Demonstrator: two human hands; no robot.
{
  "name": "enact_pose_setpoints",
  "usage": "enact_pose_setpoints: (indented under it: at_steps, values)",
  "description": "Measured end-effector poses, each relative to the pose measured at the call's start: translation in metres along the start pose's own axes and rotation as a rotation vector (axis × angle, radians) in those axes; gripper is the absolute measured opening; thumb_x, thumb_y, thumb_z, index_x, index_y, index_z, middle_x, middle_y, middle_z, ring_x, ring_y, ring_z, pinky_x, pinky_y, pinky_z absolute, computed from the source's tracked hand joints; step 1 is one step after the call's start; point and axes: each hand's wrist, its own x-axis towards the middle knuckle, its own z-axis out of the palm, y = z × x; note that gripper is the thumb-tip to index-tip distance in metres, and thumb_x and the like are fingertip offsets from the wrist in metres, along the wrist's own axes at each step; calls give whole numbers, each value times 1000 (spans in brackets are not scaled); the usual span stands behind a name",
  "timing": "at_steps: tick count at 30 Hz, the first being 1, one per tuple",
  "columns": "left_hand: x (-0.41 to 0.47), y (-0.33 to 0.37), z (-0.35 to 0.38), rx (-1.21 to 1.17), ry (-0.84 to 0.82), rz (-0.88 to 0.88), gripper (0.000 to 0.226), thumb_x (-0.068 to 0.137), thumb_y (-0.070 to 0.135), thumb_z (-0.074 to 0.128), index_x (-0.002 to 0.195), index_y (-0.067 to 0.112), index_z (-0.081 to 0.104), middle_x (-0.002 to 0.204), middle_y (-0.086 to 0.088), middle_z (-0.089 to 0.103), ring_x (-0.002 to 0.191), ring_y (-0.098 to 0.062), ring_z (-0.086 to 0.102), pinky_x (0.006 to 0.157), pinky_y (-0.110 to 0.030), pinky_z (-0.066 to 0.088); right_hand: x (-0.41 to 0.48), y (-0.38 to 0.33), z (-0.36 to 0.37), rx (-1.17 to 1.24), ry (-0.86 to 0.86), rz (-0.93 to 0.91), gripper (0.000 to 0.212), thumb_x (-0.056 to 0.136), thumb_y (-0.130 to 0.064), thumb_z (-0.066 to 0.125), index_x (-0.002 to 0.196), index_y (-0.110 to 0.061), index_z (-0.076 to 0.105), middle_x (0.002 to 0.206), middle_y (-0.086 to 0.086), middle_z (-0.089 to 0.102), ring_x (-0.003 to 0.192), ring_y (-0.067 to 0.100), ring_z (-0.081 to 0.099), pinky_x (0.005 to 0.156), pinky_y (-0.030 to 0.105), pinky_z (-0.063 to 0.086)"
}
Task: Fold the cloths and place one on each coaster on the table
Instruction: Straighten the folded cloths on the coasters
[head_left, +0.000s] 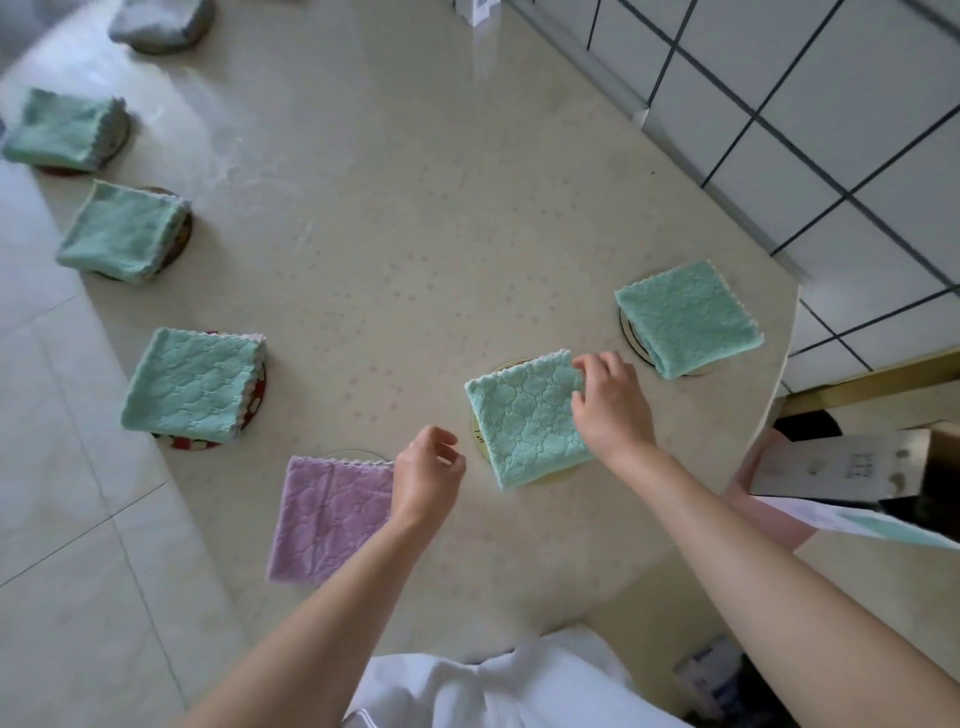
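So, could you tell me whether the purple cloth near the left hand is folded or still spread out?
Folded. The purple cloth lies as a compact square like the green ones, and a coaster rim peeks out beyond its far edge.

Bare forearms, white garment (519, 686)

beige table (395, 218), perhaps seven coasters (631, 332)

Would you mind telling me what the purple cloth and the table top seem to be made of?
Purple cloth: soft plush fabric, probably microfibre, going by its quilted embossed pattern and scalloped white edge. Table top: smooth, glossy, cream with faint speckles and window glare; stone or laminate, I cannot tell which.
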Motion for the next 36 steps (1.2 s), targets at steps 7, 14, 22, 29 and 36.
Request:
enact_pose_setpoints:
  at_steps: [7, 14, 22, 29, 36]
  values:
    - [-7, -47, -65, -12, 138, 113, 17, 83, 8, 63, 93, 22, 64, 76, 7, 63, 71, -6, 59, 59, -10, 41, -62, -59, 28, 103, -109, -118, 31, 85, -9, 56, 117, -9, 57, 110, 10, 58, 103, 29, 50, 91, 34, 42]
    - [-16, -123, -113, 79, 273, 143, 27, 70, -1, 69, 94, 9, 66, 90, -9, 59, 81, -28, 58, 76, -37, 49, -119, -136, 70, 392, -250, 89, 22, 87, -13, 57, 108, -9, 60, 100, 5, 62, 91, 18, 59, 80, 23, 43]
    - [-24, -170, -138, -114, 38, -97, 30, 78, 15, 73, 105, 11, 60, 89, -3, 66, 83, -19, 64, 76, -31, 52, -151, -184, 103, 504, -203, 468, 29, 86, -20, 60, 113, -9, 57, 104, 5, 66, 100, 22, 59, 77, 21, 38]
    - [-17, -168, -143, -265, -112, -243, 19, 73, 23, 76, 83, 13, 64, 78, -5, 70, 67, -20, 68, 74, -42, 59, -142, -192, 108, 519, -174, 641, 34, 83, -25, 62, 111, -5, 59, 111, 13, 65, 104, 28, 59, 75, 25, 40]
    - [-13, -167, -144, -266, -128, -200, 25, 75, 20, 74, 96, 11, 63, 88, -6, 70, 80, -21, 68, 75, -42, 59, -142, -190, 112, 565, -225, 676, 40, 83, -32, 63, 111, -6, 50, 100, 7, 57, 85, 22, 52, 69, 24, 37]
